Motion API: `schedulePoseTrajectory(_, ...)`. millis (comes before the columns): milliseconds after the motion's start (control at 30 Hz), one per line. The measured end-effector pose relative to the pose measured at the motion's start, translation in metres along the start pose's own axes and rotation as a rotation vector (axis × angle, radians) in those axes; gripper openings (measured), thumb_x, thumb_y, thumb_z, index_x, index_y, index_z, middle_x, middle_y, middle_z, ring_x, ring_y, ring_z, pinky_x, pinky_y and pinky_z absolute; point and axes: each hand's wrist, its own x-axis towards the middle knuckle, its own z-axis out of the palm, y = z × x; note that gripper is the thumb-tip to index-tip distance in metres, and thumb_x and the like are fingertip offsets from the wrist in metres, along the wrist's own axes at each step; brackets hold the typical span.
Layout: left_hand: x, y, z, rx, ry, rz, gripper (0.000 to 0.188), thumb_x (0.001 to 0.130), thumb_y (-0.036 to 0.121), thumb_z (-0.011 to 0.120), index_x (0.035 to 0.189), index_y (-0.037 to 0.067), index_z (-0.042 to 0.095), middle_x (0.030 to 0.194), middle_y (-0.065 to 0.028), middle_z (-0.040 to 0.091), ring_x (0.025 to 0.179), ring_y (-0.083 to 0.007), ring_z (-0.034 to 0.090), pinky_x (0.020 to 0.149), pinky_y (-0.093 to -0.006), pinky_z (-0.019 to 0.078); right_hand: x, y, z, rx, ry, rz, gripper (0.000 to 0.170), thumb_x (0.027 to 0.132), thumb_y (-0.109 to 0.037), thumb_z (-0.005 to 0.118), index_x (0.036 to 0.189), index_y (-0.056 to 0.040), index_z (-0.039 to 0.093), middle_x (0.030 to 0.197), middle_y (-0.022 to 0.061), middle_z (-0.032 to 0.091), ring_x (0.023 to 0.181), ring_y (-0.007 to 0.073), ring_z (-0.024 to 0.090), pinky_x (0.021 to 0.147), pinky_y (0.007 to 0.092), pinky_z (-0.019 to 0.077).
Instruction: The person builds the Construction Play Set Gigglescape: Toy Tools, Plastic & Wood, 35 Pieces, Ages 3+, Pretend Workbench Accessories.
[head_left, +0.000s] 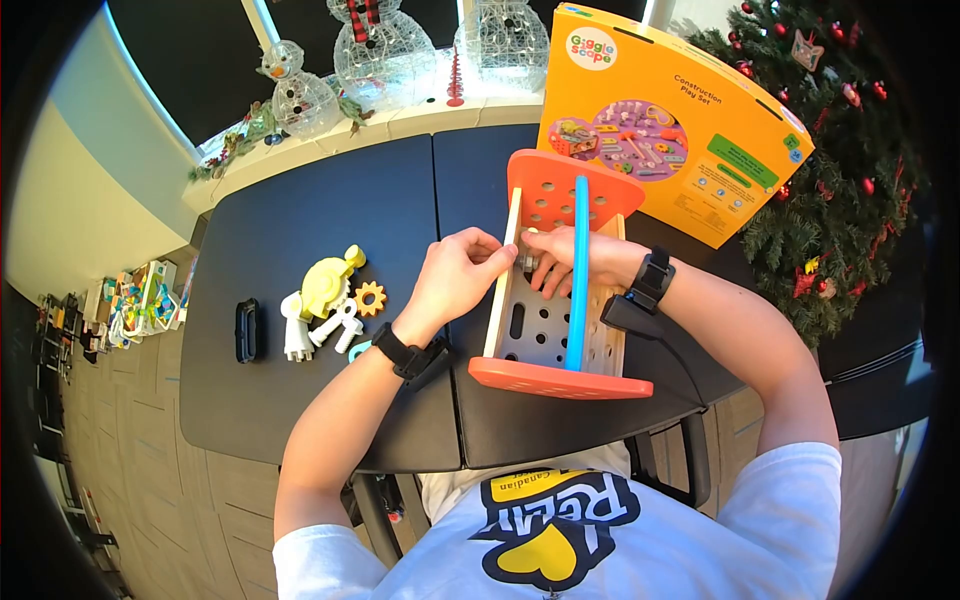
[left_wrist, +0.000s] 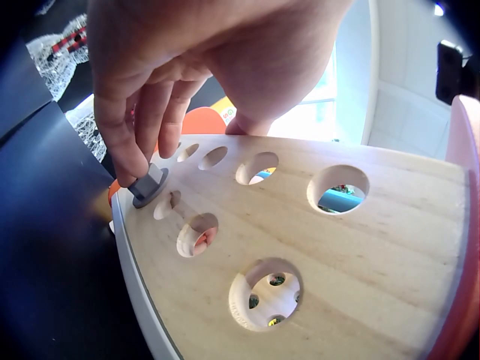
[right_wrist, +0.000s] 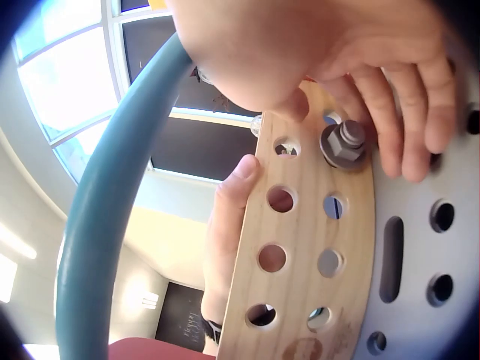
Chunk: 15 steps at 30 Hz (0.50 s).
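Note:
A toy toolbox stands in front of me, with red ends, perforated wooden sides and a blue handle bar. My left hand is at the outside of the left side panel. Its fingertips hold the grey hex head of a bolt, while its thumb rests on the panel's top edge. Inside the box, the bolt's threaded end pokes through a grey nut. Right beside that nut is my right hand, reaching under the bar with its fingers extended along the grey perforated base.
Left on the dark table lie a yellow toy piece, an orange gear, white toy parts and a black case. Behind the toolbox stand a yellow play set box and a decorated tree.

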Motion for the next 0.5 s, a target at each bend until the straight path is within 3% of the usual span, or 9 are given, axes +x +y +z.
schedulePoseTrajectory(267,0.0,-0.001,0.0,0.016,0.006,0.004,0.046,0.095,0.04,0.075,0.105,-0.005,0.074,0.098,-0.0183,0.079,0.095,-0.0262,0.078,0.088,-0.0358,0.0598,0.005,0.015,-0.005,-0.02,-0.006,-0.228,0.049,0.103,-0.042,0.069,0.127,0.0004,0.062,0.104,0.0103,0.069,0.092,0.0168,0.072,0.069,0.0288,0.058)
schedulePoseTrajectory(500,0.001,0.0,0.0,0.008,-0.002,-0.002,0.045,0.095,0.039,0.076,0.104,-0.005,0.074,0.097,-0.0182,0.079,0.094,-0.0255,0.078,0.087,-0.0354,0.0597,0.007,0.01,-0.004,0.015,0.0,-0.059,0.053,0.109,-0.048,0.055,0.127,0.0014,0.061,0.105,0.0116,0.07,0.092,0.0193,0.072,0.071,0.0298,0.0588)
